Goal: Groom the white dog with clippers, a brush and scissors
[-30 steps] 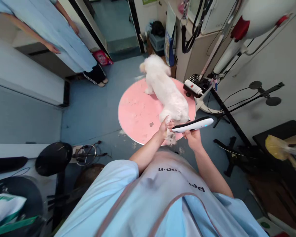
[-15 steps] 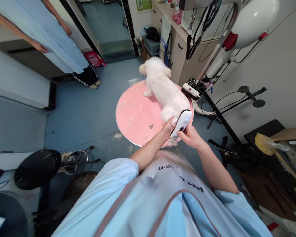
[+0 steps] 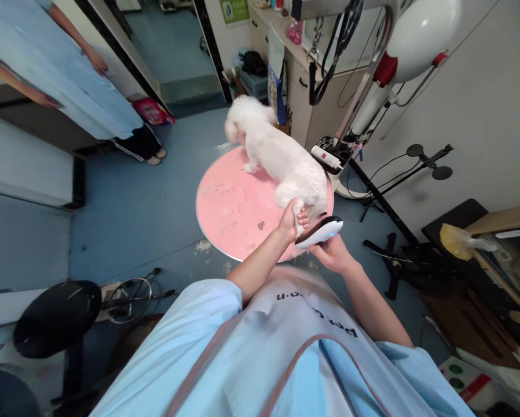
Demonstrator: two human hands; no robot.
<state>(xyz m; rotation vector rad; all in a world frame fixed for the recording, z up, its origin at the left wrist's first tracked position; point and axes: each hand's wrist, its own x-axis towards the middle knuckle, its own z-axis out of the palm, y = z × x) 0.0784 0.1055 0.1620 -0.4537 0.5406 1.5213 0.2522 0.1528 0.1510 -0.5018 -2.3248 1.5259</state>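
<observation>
The white dog point(image 3: 281, 156) stands on the pink table point(image 3: 225, 214), its head beyond the far rim. Its back already looks short and even, and loose tufts point(image 3: 203, 246) lie on the floor beside the table — the body seems largely done, the raised hind leg point(image 3: 299, 212) probably less so. Over the table's near edge, the person's left hand point(image 3: 291, 223) wraps that leg, fingers curled. The right hand point(image 3: 332, 255) grips the clipper point(image 3: 323, 233) from below, tilted — whether it touches fur cannot be told.
</observation>
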